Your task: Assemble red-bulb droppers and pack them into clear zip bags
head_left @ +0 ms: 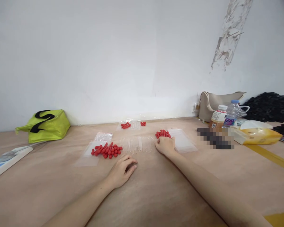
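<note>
My left hand [123, 171] rests on the table with thumb and curved fingers apart, nothing between them. Just beyond it lies a heap of red rubber dropper bulbs [106, 150], partly on a clear plastic bag [85, 157]. Thin clear tubes [138, 144] lie side by side in a row between my two hands. My right hand [165, 145] is bent down at the near edge of a smaller group of red bulbs [162, 133]; its fingertips are hidden, so whether it holds one cannot be seen. Beside it are flat clear bags [182, 142].
Farther back, small groups of red pieces [126, 125] lie near the wall. A lime-green bag [49, 126] stands left. To the right are a blurred dark object [214, 137], a drink bottle [219, 117], a water bottle [232, 112], a tissue pack [257, 134] and a black heap [271, 107].
</note>
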A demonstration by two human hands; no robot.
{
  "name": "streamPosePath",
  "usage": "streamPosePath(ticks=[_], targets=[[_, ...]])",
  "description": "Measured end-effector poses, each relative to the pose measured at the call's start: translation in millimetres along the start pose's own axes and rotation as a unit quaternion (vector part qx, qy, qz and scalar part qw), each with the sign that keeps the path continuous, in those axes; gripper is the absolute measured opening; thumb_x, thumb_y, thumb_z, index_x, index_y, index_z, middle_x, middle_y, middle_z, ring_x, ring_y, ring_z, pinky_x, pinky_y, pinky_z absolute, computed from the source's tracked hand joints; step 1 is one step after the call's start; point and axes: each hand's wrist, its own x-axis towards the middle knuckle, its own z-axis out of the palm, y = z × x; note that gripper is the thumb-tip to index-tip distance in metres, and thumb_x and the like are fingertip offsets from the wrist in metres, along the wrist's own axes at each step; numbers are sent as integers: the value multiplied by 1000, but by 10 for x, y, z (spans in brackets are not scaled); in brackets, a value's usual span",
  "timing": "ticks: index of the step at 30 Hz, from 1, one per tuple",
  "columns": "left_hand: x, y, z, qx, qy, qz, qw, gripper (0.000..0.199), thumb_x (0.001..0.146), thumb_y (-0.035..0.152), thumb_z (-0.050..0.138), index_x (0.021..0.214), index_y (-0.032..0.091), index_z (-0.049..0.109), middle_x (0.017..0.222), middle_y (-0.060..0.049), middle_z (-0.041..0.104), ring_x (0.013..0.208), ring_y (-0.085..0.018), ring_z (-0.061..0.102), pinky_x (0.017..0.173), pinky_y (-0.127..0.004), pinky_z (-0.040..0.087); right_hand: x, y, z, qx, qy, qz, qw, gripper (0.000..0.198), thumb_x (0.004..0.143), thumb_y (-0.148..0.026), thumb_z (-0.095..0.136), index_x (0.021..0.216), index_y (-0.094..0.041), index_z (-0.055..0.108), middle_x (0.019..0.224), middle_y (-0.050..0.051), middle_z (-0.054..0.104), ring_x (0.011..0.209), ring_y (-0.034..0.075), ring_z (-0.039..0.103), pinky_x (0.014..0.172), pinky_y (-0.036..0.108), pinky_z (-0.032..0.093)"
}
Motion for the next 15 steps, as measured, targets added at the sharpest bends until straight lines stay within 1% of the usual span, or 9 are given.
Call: streamPosePath(ticks=[5,8,11,15], targets=[[-9,22,-15,4,-4,-8,1000,17,84,25,45,92,21,60,84,-4,56,76,-17,52,69,-28,41,-17,6,-75,-20,-37,-2,999,22,74,-28,46,71,-15,63,72,12,63,73,24,56,73,40,26],[-11,34,-17,0,0,-8,1000,16,84,24,46,91,21,60,83,-3,56,77,-17,53,69,-28,41,-45,-4,-115,-22,-59,-14,998,25,75,-34,47,72,-15,63,70,12,62,72,25,56,73,42,27],[-8,36,-16,-6,2,-4,1000,16,84,24,46,92,21,60,84,-3,57,78,-17,53,70,-28,41,-73,-13,-107,-28,-40,-31,998,32,77,-41,45,75,-15,63,71,13,62,73,26,56,75,43,26],[-3,33,-24,-7,2,-1,1000,16,84,24,45,91,21,59,86,-4,57,80,-17,53,72,-28,41,-102,-26,-59,-53,-13,-53,997,31,80,-36,42,74,-13,62,74,14,62,74,26,55,77,44,25]])
